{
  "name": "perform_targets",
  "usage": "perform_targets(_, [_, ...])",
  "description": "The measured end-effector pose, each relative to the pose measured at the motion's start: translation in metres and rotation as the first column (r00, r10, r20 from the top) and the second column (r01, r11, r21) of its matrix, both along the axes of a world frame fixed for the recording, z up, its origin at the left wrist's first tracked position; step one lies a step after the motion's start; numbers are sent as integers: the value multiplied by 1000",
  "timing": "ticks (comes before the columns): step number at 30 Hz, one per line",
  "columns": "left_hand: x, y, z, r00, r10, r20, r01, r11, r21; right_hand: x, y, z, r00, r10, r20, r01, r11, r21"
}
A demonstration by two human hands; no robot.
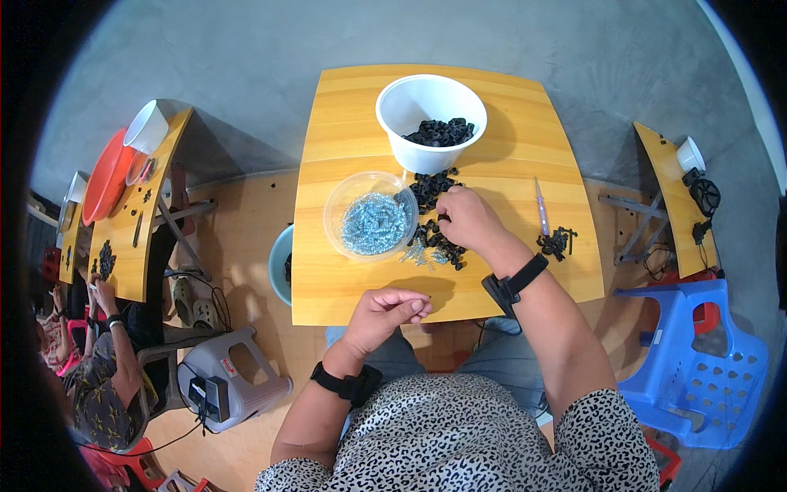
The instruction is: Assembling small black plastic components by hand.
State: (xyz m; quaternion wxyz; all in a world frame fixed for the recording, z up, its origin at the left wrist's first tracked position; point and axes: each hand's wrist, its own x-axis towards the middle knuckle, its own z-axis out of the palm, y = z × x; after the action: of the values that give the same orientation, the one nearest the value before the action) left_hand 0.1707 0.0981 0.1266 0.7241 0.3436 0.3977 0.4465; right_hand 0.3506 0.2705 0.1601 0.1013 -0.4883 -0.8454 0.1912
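My left hand [385, 316] is at the table's near edge, thumb and fingers pressed together. A dark speck shows at its fingertips, too small to name. My right hand [471, 217] is over a pile of small black plastic parts [428, 190], its fingers curled down. Whatever those fingers pinch is hidden. Left of the pile stands a clear round tub [330, 215] full of small silvery-blue springs [373, 225]. A few loose springs [418, 254] lie beside it. Behind them a white bucket [398, 148] holds more black parts [443, 133].
On the right of the wooden table [525, 189] lie a thin screwdriver [541, 209] and several black pin-like pieces [557, 243]. A light-blue basin [280, 266] is below the left edge. A blue chair [680, 361] stands right. Another person [106, 369] works at a left-hand table.
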Motion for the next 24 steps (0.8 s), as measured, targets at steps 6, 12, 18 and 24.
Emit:
perform_targets(6, [0,-1,-1,1000,0,0,0,1000,5,5,-6,13,987,-62,-151,70,996,46])
perform_targets(12, [2,2,0,999,20,27,-19,999,-47,10,-61,27,899,88,-428,-100,995,-5])
perform_targets(18, [12,0,16,992,101,71,-93,990,-104,15,-102,29,858,229,-459,-282,958,-47])
perform_targets(24, [13,0,16,988,152,-23,-152,988,-14,16,-110,29,819,275,-503,-329,944,-20])
